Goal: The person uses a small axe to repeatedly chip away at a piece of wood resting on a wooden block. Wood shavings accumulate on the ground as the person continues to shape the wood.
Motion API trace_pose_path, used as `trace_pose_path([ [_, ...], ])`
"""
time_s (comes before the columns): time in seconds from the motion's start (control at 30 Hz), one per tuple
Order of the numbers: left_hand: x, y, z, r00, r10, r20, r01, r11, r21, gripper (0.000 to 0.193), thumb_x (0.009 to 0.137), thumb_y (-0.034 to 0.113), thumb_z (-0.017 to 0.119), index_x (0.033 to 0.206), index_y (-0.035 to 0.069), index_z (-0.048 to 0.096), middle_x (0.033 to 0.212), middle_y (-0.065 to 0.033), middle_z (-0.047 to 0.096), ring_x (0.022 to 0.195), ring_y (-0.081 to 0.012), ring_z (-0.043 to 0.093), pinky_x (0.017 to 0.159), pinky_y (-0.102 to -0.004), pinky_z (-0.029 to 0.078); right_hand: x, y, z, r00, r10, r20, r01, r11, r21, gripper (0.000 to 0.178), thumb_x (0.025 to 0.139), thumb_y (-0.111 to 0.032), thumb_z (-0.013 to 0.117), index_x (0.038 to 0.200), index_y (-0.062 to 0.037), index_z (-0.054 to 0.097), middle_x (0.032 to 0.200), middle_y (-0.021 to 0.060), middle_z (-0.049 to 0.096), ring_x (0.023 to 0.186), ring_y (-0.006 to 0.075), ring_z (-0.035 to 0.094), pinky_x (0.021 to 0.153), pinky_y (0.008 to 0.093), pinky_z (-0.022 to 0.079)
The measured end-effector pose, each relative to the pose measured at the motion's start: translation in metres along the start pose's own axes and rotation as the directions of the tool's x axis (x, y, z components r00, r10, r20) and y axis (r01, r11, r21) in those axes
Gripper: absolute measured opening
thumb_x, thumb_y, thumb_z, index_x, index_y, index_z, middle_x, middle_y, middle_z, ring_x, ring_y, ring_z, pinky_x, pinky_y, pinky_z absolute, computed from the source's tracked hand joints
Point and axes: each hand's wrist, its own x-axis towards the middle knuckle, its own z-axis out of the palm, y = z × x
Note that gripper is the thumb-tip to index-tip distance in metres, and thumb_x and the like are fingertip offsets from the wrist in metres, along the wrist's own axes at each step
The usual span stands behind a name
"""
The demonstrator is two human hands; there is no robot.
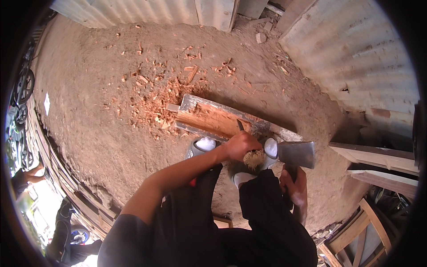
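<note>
My left hand (242,146) is wrapped round a chisel; its dark blade (240,126) points at the wood and its frayed handle end (254,159) faces me. The blade tip is at the hollowed, orange-brown inside of a long wooden block (213,119), though I cannot tell whether it bites in. Grey weathered sides edge the block, which lies slantwise on the ground just beyond my feet. My right hand (294,184) grips the haft of an axe, its broad metal head (296,154) raised to the right of the chisel handle, apart from it.
Wood chips (155,100) litter the dirt ground around the block's left end. Corrugated sheets (356,53) stand along the far side and right. Wooden frames (356,231) lean at lower right. Stacked boards (66,178), motorbikes (23,86) and other people's limbs (33,175) are at left.
</note>
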Motion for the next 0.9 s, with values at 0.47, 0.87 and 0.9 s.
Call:
trace_pose_path([
  [0.47, -0.001, -0.019, -0.001, 0.953, -0.002, 0.302, -0.023, 0.997, 0.079, 0.041, 0.058, 0.033, 0.081, 0.086, 0.009, 0.063, 0.076, -0.0102, 0.068, 0.079, -0.0331, 0.070, 0.069, -0.0469, 0.052, -0.009, -0.015, 0.006, 0.975, -0.161, 0.152, 0.215, 0.851, -0.479, 0.021, 0.087, -0.009, 0.079, 0.102, -0.0044, 0.066, 0.088, 0.0174, 0.073, 0.081, 0.0295, 0.074, 0.070, 0.0427, 0.054],
  [0.87, 0.002, -0.024, 0.000, 0.988, 0.067, 0.136, -0.077, 0.995, 0.063, 0.040, 0.069, 0.040, 0.078, 0.087, 0.007, 0.065, 0.073, -0.0104, 0.064, 0.070, -0.0342, 0.067, 0.061, -0.0452, 0.051, 0.002, 0.024, 0.017, 0.994, 0.047, 0.102, 0.023, 0.809, -0.587, 0.026, 0.087, -0.019, 0.075, 0.106, -0.0075, 0.062, 0.086, 0.0235, 0.070, 0.084, 0.0461, 0.070, 0.071, 0.0486, 0.053],
  [0.9, 0.001, -0.026, 0.000, 0.984, 0.083, 0.159, -0.095, 0.993, 0.071, 0.040, 0.069, 0.040, 0.078, 0.087, 0.007, 0.065, 0.073, -0.0104, 0.064, 0.070, -0.0341, 0.067, 0.061, -0.0451, 0.050, 0.004, 0.031, 0.014, 0.991, 0.052, 0.127, 0.037, 0.787, -0.616, 0.028, 0.086, -0.019, 0.075, 0.107, -0.0075, 0.061, 0.087, 0.0241, 0.070, 0.085, 0.0471, 0.069, 0.072, 0.0498, 0.053],
])
